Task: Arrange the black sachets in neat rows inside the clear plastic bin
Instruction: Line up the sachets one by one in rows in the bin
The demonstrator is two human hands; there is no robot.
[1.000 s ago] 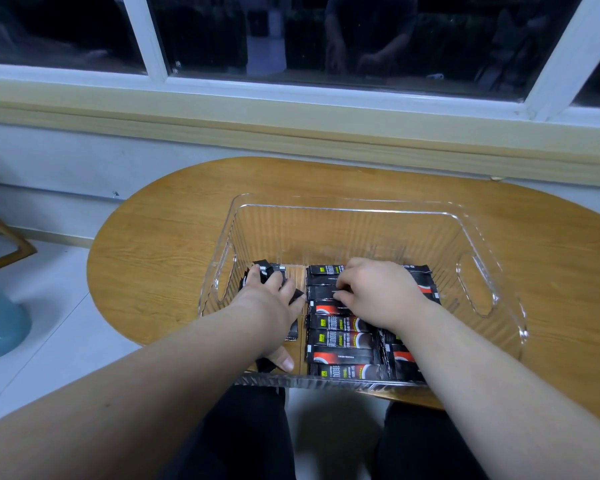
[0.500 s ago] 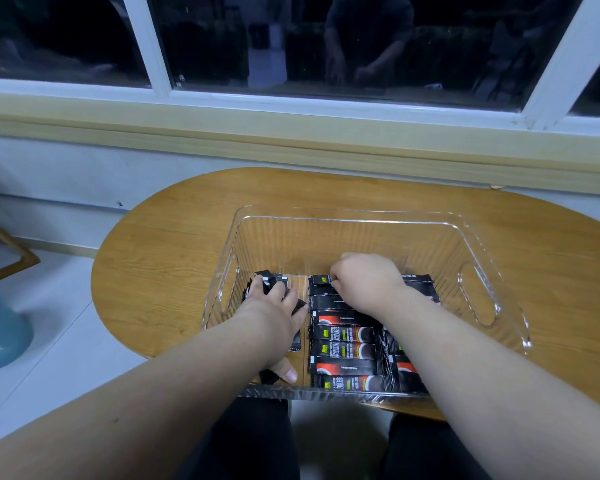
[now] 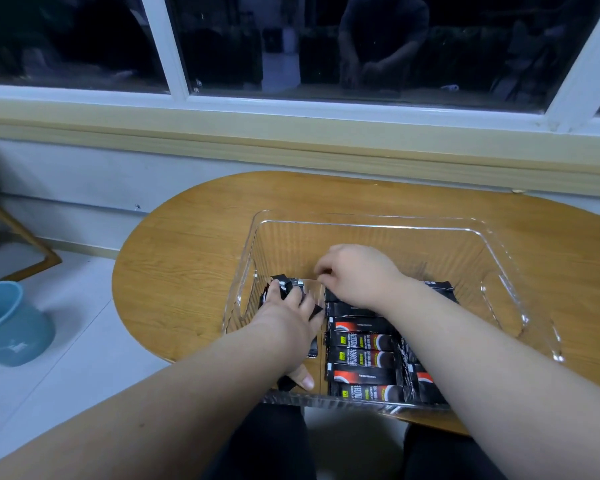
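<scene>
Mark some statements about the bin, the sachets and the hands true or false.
1. The left hand and the right hand are both inside the bin. True.
2. The bin stands on the floor. False: it stands on the table.
3. The left hand grips a bunch of sachets. True.
4. The bucket stands on the table. False: it stands on the floor, left of the table.

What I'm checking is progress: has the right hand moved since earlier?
Yes. The right hand has shifted toward the far wall of the clear bin, reaching the far end of the middle sachet column.
</scene>
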